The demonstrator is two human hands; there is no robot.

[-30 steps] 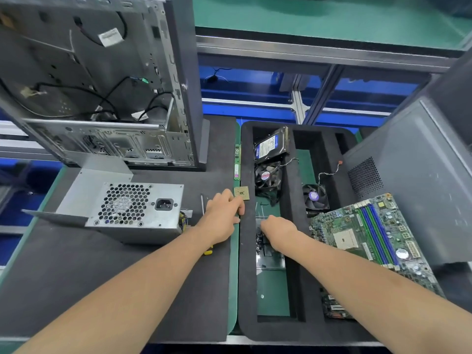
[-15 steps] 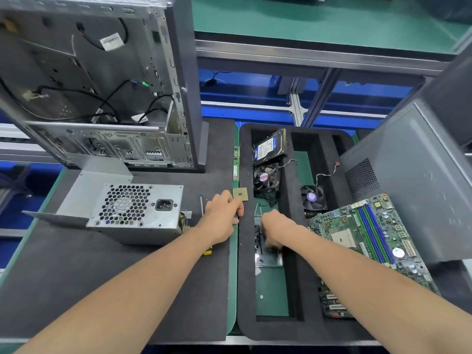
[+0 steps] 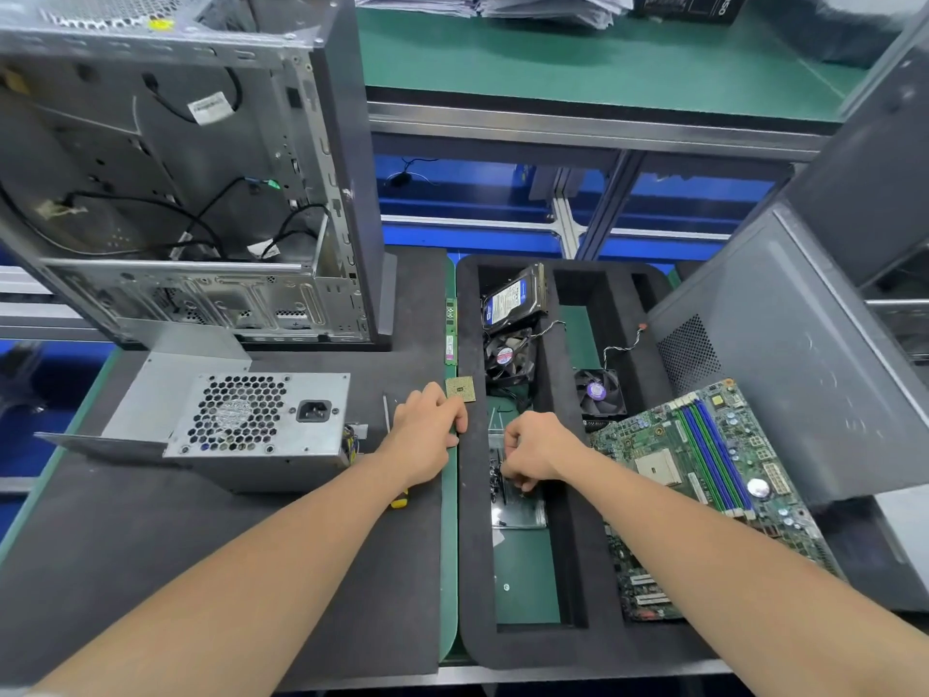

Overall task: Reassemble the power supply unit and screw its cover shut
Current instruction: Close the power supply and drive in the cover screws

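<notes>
View from above a desk (image 3: 176, 555), two bare forearms reaching forward. The power supply (image 3: 256, 420), a grey metal box, lies on the desk's dark mat to the left of both hands. Its long side runs left to right, its vented face with the socket turned toward the viewer, and a loose grey panel juts out at its left end. The left hand (image 3: 427, 435) is the nearer one, just beside the box's right end. It lies knuckles up across a screwdriver (image 3: 398, 501), whose yellow handle shows under the wrist. The fingers curl over the mat's edge; whether they grip the tool cannot be told. The right hand (image 3: 540, 452) is farther off, wrist bent down into a black foam tray (image 3: 470, 495). Its fingertips are bunched over small dark screws (image 3: 495, 477) in a clear dish (image 3: 520, 515); whether one is pinched is hidden. Any screw must travel left, past the other hand, to reach the box.
</notes>
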